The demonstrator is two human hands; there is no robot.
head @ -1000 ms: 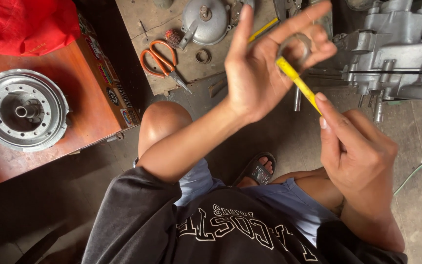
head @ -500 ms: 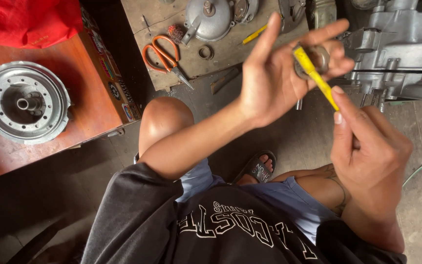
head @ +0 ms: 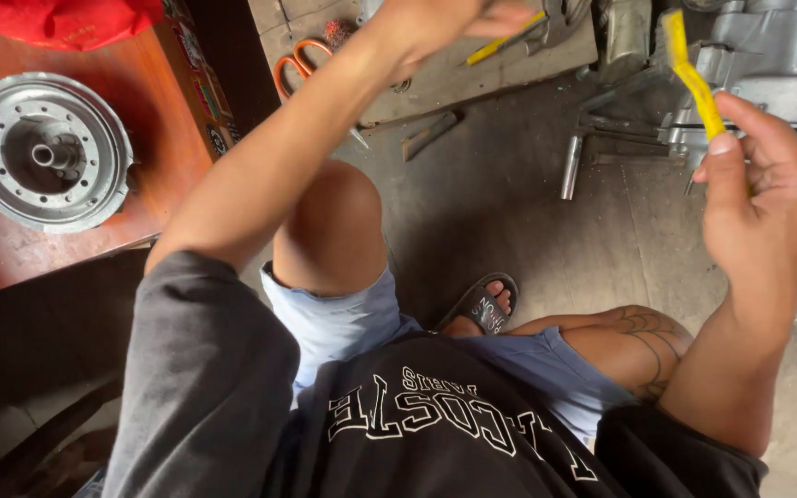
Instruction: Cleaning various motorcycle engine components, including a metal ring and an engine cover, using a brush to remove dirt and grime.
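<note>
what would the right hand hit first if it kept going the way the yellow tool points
Probably the grey engine casing: the right hand aims its yellow tool up towards it, though depth is unclear.

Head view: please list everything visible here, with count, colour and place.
wheel hub: one, silver-grey, on the reddish-brown table, left
red cloth: one, top left on that table
scissors: one pair, orange handles, on the grey board, top centre
metal engine casing: one, grey, top right
metal rod: one, grey, on the floor
sandal: one, black, on the foot
yellow tool: one, in right hand
left hand: raised, top centre, contents unclear
right hand: gripping the yellow tool
</note>
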